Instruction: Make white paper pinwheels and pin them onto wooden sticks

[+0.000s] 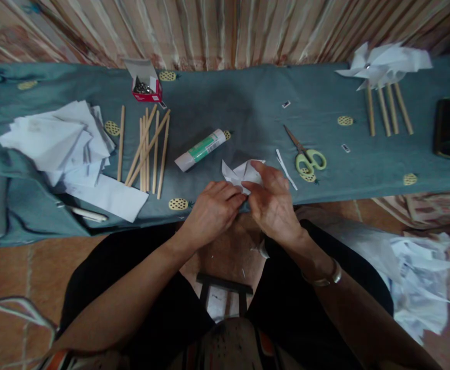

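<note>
- i see both forearms angled inward; the left hand (213,210) is knuckles-up with curled fingers, the right hand (273,205) tilted, a metal bangle (325,277) at its wrist.
- both hands pinch the folded white paper (242,173), creased and pointed, just right of the glue stick (200,149) and nearer to me.
- smooth wooden sticks (147,151) lie left of the glue stick, and green-handled scissors (305,156) lie to its right.
- a small red box (146,87) sits beyond the glue stick on wrinkled teal cloth (248,108).
</note>
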{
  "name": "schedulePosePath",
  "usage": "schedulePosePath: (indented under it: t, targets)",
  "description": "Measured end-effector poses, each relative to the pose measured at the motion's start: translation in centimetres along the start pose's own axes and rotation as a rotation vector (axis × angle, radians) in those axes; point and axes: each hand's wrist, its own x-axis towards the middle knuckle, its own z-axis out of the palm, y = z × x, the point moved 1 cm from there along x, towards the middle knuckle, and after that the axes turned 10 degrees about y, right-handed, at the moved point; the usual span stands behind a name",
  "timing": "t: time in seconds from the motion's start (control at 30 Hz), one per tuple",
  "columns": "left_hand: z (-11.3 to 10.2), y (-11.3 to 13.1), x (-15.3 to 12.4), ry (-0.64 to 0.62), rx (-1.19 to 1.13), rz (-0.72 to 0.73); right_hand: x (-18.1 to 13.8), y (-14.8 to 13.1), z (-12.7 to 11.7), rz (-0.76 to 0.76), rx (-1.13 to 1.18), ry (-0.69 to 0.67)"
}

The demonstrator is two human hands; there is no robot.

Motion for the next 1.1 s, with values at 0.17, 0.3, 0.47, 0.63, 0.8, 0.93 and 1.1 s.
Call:
schedulePosePath:
  t: [0.17,0.3,0.47,0.63,0.8,0.93,1.1]
  targets:
    - [0.0,0.0,0.0,0.007,0.013,0.004,-0.5,-0.1,0.8,-0.019,-0.021,-0.019]
    - [0.0,0.0,0.0,0.025,0.017,-0.007,-1.0,0.1,1.7,-0.055,-0.031,0.001]
    - [0.0,0.1,0.2,0.028,0.022,-0.024,-1.3,0.3,1.9,-0.103,-0.042,0.091]
    - [0.1,0.1,0.2,0.053,0.032,-0.017,-1.0,0.6,0.8,-0.044,0.041,0.087]
    - [0.0,-0.3,-0.1,0.054,0.056,-0.018,-0.4,2.1,-0.1,-0.020,0.030,0.185]
    - [-0.3,-1.3,-0.1,0.084,0.096,-0.020,0.2,3.2,-0.3,0.022,0.018,0.157]
    - [-0.6,-2.8,0.2,0.131,0.168,-0.053,0.2,3.2,-0.7,0.023,0.059,0.148]
